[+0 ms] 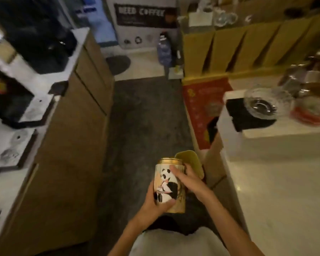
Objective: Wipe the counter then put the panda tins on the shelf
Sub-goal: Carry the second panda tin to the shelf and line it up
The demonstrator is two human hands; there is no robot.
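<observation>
I hold a gold-lidded panda tin (167, 183) upright in front of my body, over the dark aisle floor. My left hand (154, 202) cups its lower left side and bottom. My right hand (189, 180) wraps the tin's upper right side, fingers across the panda picture. Behind that hand a second gold tin (190, 161) shows partly; I cannot tell which hand carries it. The white counter (277, 196) lies to my right.
A black pad (248, 115) with a glass ashtray (262, 102) sits on a raised white block at the counter's far end. A brown cabinet (67, 145) with a coffee machine (31, 30) lines the left. Yellow boxes (248, 48) and a red box (201, 108) stand ahead right.
</observation>
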